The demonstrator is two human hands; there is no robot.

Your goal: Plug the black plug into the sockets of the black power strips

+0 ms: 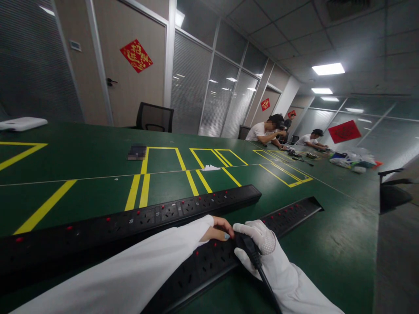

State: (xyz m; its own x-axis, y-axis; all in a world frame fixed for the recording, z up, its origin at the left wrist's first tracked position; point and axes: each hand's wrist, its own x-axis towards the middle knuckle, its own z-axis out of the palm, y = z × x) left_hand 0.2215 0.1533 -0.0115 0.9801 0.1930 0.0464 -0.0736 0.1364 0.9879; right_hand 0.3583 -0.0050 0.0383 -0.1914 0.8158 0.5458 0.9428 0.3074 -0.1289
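Observation:
A long black power strip (209,261) with red switches lies slanting on the green table, close in front of me. Over it, my right hand (258,237), in a white dotted glove, grips a black power plug (244,242) from both sides. The plug's thick cord (266,283) runs down towards me. My left hand (218,229) is bare and comes in from the left, thumb and fingers drawn together at the plug's near left side. Its fingertips meet the right glove's fingers there; what they pinch, if anything, is hidden.
A second long power strip (137,217) lies behind the first. Yellow tape outlines (162,148) and a crumpled white paper (211,167) are on the green table (340,244). Farther right, people (263,131) sit near cables and plastic bags (353,158). Chairs (155,117) stand around the table.

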